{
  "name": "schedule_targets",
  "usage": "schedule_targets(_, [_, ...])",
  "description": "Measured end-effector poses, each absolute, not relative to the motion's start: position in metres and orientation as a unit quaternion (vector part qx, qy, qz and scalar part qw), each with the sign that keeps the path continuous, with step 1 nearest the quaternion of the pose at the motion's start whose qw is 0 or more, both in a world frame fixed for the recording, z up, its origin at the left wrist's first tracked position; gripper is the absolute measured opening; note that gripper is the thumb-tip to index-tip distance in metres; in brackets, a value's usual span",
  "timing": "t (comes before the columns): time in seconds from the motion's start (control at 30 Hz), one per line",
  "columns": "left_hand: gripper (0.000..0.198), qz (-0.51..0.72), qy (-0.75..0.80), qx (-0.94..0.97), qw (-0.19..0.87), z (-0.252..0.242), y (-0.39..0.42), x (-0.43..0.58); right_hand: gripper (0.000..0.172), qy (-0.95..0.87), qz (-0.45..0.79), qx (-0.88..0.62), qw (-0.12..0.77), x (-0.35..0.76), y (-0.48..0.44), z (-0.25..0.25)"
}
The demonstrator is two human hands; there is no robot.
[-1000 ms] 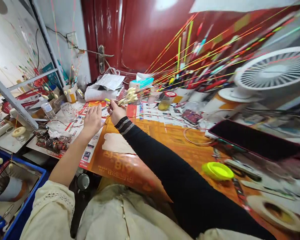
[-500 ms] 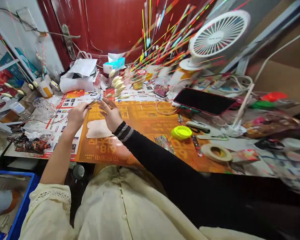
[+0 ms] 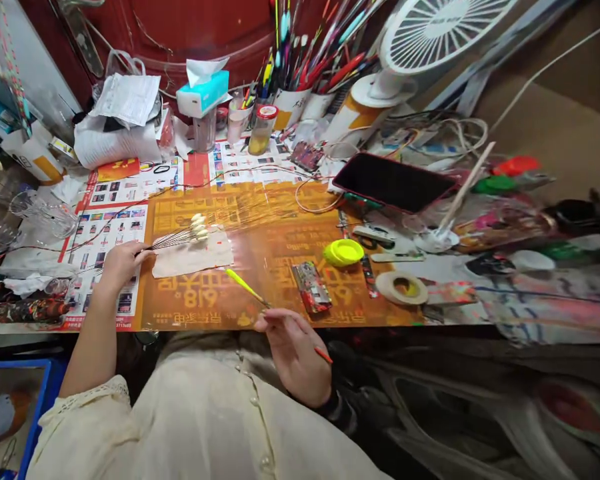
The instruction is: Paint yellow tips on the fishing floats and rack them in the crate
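From the pale paper sheet [image 3: 193,259], a hand could pass rightward over the orange printed mat [image 3: 205,313] until the patterned case [image 3: 311,287] stands in the way, with the yellow lid [image 3: 343,252] beyond it and the tape roll [image 3: 401,288] farther right. Behind the sheet, the mat gives room up to the glass jar [image 3: 262,129] and the tissue box [image 3: 203,93], though thin wires [image 3: 300,190] cross it. On the sheet lies the bead-tipped wire bundle [image 3: 190,233], its end in the left hand [image 3: 121,267], which blocks the sheet's left edge. Below and right of the sheet, the right hand [image 3: 295,357] and its yellow-tipped stick [image 3: 245,287] stand in the way.
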State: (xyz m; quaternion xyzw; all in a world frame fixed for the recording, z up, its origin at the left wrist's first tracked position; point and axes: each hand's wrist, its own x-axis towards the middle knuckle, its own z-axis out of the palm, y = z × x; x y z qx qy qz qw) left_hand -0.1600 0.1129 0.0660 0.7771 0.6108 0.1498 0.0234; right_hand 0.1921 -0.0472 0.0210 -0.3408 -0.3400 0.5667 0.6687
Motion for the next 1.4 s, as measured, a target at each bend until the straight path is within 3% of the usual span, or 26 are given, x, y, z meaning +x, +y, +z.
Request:
schedule_targets(0.2, [0.036, 0.174, 0.603, 0.778, -0.007, 0.036, 0.102, -0.163, 0.034, -0.411, 0.491, -0.306, 0.704, 0.216, -0.050, -0.005])
schedule_targets(0.6, [0.025, 0.286, 0.602, 0.743, -0.063, 0.031, 0.092, -0.162, 0.054, -0.524, 0.321, -0.324, 0.719, 0.207, -0.023, -0.028])
schedule_targets(0.67, [0.026, 0.299, 0.598, 0.739, -0.087, 0.031, 0.092, -0.164, 0.050, -0.541, 0.297, -0.343, 0.708, 0.207, -0.019, -0.027])
schedule_targets(0.83, [0.029, 0.334, 0.584, 0.731, -0.115, 0.036, 0.087, -0.164, 0.022, -0.571, 0.224, -0.372, 0.696, 0.211, -0.011, -0.020])
schedule_targets(1.4, [0.023, 0.360, 0.551, 0.742, -0.126, 0.042, 0.060, -0.152, 0.022, -0.602, 0.139, -0.393, 0.681, 0.218, -0.003, -0.027])
